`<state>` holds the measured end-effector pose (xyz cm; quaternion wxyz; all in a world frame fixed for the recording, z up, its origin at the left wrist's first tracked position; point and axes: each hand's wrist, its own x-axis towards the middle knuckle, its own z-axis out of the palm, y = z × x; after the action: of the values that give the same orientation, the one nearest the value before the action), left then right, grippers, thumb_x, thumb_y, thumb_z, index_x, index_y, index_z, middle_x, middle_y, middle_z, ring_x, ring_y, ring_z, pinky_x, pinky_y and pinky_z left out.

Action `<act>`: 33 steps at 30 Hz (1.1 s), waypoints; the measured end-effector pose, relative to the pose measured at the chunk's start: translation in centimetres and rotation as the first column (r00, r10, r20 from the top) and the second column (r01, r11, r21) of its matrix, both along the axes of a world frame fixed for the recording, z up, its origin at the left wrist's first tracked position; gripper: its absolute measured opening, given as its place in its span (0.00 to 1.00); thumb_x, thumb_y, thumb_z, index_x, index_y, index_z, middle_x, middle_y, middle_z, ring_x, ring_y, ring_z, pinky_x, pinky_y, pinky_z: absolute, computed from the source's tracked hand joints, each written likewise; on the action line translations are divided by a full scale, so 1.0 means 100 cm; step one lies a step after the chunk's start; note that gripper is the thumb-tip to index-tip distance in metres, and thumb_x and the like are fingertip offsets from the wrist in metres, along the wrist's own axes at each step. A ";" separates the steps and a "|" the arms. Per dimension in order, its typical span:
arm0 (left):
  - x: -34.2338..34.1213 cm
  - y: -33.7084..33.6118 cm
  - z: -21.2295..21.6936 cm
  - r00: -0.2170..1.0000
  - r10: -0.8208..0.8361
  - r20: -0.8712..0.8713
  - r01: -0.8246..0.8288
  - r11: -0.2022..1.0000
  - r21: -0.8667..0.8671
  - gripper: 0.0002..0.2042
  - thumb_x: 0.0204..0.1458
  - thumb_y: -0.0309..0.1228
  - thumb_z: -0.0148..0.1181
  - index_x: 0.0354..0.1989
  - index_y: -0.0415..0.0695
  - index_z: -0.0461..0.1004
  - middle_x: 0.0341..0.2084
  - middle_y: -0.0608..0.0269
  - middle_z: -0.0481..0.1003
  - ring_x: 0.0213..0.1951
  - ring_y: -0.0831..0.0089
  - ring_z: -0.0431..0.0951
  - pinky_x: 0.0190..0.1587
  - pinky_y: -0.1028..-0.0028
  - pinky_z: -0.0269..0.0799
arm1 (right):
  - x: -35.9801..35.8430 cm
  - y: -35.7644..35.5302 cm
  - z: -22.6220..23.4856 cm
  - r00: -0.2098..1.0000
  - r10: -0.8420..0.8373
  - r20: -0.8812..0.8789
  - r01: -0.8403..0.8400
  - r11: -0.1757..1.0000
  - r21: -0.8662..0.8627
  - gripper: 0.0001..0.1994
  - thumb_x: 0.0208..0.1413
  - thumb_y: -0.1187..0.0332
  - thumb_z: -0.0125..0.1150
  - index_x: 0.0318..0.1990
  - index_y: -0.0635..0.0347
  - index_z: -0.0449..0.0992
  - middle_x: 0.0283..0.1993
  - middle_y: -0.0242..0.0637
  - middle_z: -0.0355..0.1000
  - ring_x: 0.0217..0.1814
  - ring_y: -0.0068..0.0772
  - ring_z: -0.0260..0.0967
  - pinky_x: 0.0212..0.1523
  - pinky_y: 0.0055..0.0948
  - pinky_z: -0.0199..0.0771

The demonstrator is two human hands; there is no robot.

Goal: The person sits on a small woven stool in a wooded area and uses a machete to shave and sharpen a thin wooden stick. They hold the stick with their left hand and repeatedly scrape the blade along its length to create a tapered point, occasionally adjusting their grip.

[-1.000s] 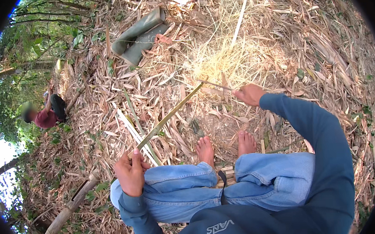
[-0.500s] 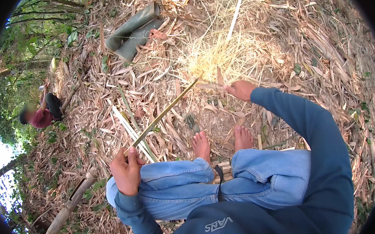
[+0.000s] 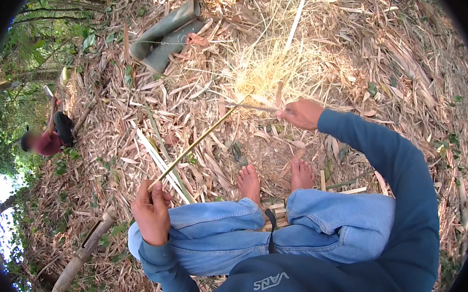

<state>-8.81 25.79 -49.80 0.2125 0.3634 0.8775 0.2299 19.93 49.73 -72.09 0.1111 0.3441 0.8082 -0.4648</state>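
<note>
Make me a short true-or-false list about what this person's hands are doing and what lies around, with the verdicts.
1. The left hand holds one end of a long, thin strip. True.
2. The right hand is empty. False: it holds a thin, knife-like tool.
3. The boots stand upright. False: they lie on their sides.
4. The person's feet are bare. True.
5. Pale shavings lie on the ground beyond the right hand. True.
6. Nobody else is in view. False: another person, in a dark red top, is at the left of the picture.
</note>
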 end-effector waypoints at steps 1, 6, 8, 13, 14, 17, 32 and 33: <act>0.003 0.005 0.003 1.000 -0.024 -0.017 0.024 1.000 -0.002 0.10 0.60 0.30 0.51 0.29 0.38 0.70 0.12 0.64 0.72 0.15 0.81 0.70 0.19 0.79 0.63 | -0.004 -0.015 0.003 0.999 0.000 -0.053 -0.001 1.000 -0.015 0.37 0.60 0.39 0.36 0.28 0.69 0.77 0.26 0.57 0.72 0.29 0.53 0.72 0.37 0.47 0.70; 0.005 0.015 0.008 0.991 -0.099 -0.093 0.099 0.995 -0.006 0.09 0.59 0.29 0.52 0.28 0.38 0.69 0.12 0.64 0.72 0.15 0.80 0.70 0.19 0.78 0.62 | 0.001 -0.022 -0.038 0.986 -0.155 -0.058 0.155 0.988 -0.011 0.36 0.61 0.40 0.36 0.31 0.71 0.76 0.25 0.57 0.72 0.28 0.54 0.71 0.36 0.46 0.70; -0.003 0.010 0.003 0.995 -0.059 -0.076 0.060 0.998 -0.001 0.10 0.59 0.30 0.52 0.27 0.38 0.69 0.12 0.64 0.71 0.16 0.80 0.70 0.19 0.78 0.62 | -0.003 -0.002 -0.043 0.992 -0.069 0.102 0.073 0.997 -0.033 0.36 0.61 0.40 0.35 0.32 0.71 0.75 0.24 0.58 0.71 0.29 0.54 0.72 0.37 0.46 0.71; -0.005 0.010 0.000 1.000 0.010 -0.021 -0.010 1.000 0.007 0.11 0.59 0.31 0.52 0.27 0.38 0.69 0.11 0.64 0.71 0.15 0.81 0.70 0.19 0.79 0.62 | -0.017 -0.025 -0.008 0.999 -0.007 -0.046 0.009 0.999 0.041 0.35 0.62 0.41 0.34 0.34 0.71 0.75 0.26 0.58 0.72 0.33 0.54 0.73 0.40 0.47 0.71; -0.004 0.011 0.002 1.000 0.005 -0.014 -0.005 1.000 0.008 0.11 0.59 0.31 0.52 0.27 0.37 0.69 0.11 0.64 0.72 0.15 0.81 0.70 0.19 0.79 0.61 | -0.013 -0.032 -0.012 0.996 -0.024 -0.083 0.028 0.999 0.047 0.35 0.62 0.41 0.34 0.35 0.71 0.75 0.27 0.58 0.72 0.33 0.54 0.73 0.41 0.47 0.72; -0.003 0.012 0.001 0.999 0.011 -0.034 -0.010 0.999 0.036 0.12 0.59 0.32 0.53 0.28 0.36 0.70 0.12 0.63 0.72 0.15 0.81 0.69 0.19 0.79 0.61 | -0.003 0.013 -0.021 0.989 0.013 0.148 -0.025 0.996 0.080 0.36 0.61 0.40 0.35 0.38 0.70 0.75 0.30 0.60 0.73 0.35 0.55 0.73 0.42 0.48 0.71; -0.006 0.007 -0.002 0.991 0.119 0.055 -0.119 0.993 0.003 0.15 0.58 0.33 0.55 0.38 0.29 0.71 0.12 0.62 0.72 0.15 0.82 0.69 0.18 0.81 0.60 | -0.003 0.001 -0.025 0.998 -0.048 0.050 0.044 0.996 0.079 0.36 0.60 0.39 0.36 0.31 0.69 0.78 0.26 0.56 0.73 0.30 0.52 0.72 0.39 0.45 0.72; -0.004 0.009 0.000 0.991 0.113 0.067 -0.113 0.994 -0.002 0.14 0.58 0.33 0.55 0.37 0.30 0.72 0.12 0.62 0.72 0.15 0.82 0.70 0.18 0.80 0.60 | 0.002 -0.002 -0.027 0.993 -0.083 0.084 0.078 0.995 0.060 0.36 0.60 0.39 0.36 0.31 0.69 0.78 0.28 0.57 0.73 0.31 0.52 0.73 0.40 0.45 0.72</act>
<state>-9.24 26.68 -49.81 0.2280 0.3053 0.8889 0.2542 20.10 49.53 -74.81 0.1173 0.3991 0.8010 -0.4305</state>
